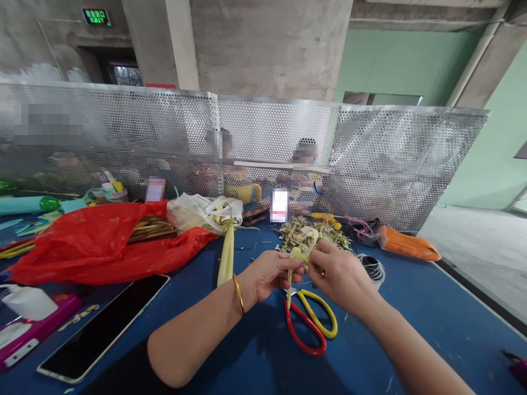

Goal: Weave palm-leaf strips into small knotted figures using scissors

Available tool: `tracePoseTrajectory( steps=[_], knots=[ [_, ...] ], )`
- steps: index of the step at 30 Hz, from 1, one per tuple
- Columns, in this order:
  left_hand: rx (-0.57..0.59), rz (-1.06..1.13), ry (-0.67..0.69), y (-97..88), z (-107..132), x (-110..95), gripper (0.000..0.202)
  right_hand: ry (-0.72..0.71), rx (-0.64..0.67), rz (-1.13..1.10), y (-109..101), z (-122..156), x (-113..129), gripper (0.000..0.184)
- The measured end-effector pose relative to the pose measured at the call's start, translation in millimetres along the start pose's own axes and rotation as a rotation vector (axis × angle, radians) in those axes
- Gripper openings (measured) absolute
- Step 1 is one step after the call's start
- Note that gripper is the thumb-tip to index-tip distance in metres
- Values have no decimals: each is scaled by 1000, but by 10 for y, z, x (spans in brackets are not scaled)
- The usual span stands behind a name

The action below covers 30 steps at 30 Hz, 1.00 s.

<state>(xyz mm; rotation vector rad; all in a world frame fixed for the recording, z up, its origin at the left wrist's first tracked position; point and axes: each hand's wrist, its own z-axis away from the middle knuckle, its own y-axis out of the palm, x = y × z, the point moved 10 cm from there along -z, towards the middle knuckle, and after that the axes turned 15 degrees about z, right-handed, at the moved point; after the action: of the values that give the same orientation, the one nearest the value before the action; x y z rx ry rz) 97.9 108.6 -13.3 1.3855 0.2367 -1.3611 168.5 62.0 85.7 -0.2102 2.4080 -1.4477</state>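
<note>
Between my hands, in front of a heap of cut plant bits (288, 233), is a pale yellow-green plant strip (297, 253), bent into a small loop. My left hand (269, 272), with a gold bangle at the wrist, pinches it between thumb and fingers. From the other side, the curled fingers of my right hand (340, 269) grip it too; the fingertips are partly hidden. One end of the strip hangs down over the scissors (315, 351), which lie on the table with red and yellow handles toward me. Longer pale strips (226, 255) lie left of my hands.
Left on the blue table (185, 329) are a red plastic bag (94, 236), white bag (197, 211), large phone (107, 329) and magenta power strip (41, 329). An orange packet (407, 244) and coiled cord (373, 269) lie right. A perforated metal screen (272, 126) stands behind; people sit beyond.
</note>
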Motion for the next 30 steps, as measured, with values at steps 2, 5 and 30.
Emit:
tracePoseTrajectory(
  steps=[2, 5, 30],
  knots=[
    [-7, -33, 25, 2, -5, -5, 21, 23, 10, -18, 33, 1, -22, 22],
    [-24, -89, 46, 15, 4, -4, 26, 59, 38, -106, 97, -4, -51, 25],
    [127, -603, 75, 292, 140, 51, 18, 262, 296, -615, 442, 38, -174, 17]
  ],
)
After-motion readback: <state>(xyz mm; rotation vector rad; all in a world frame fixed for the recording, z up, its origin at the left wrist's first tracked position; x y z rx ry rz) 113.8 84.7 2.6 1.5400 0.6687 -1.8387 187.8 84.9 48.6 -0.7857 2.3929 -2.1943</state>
